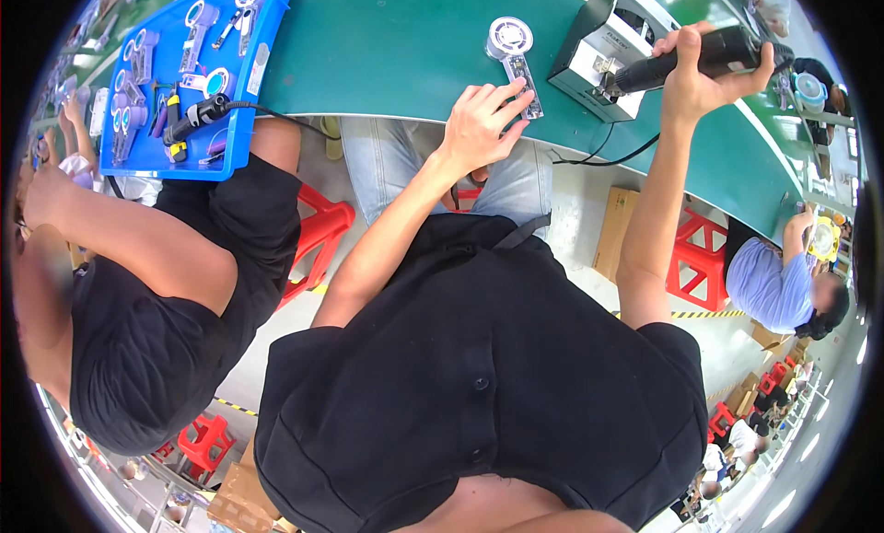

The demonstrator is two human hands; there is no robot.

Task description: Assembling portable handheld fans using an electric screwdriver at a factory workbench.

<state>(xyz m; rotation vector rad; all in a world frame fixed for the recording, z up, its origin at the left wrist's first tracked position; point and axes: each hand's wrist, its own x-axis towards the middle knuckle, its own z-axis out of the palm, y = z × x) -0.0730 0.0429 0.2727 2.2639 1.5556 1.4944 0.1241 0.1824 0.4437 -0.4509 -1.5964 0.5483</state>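
Near the table's front edge lies a handheld fan (510, 40), its round white head pointing away from me and the inside of its handle exposed. My left hand (485, 119) grips the lower part of that handle, fingers over it and thumb at its near end. My right hand (697, 77) is closed around a black electric screwdriver (681, 62), held nearly level. The screwdriver's tip points left and meets the front of a silver and black box (603, 63), which looks like a screw feeder. Whether a screw sits on the tip is too small to see.
A blue tray (241, 119) with several fan halves and a second electric screwdriver (198, 119) stands at the left, beside a seated co-worker (157, 321). Black cable (612, 161) hangs along the green table's (368, 50) front edge. Red stools (697, 261) stand on both sides.
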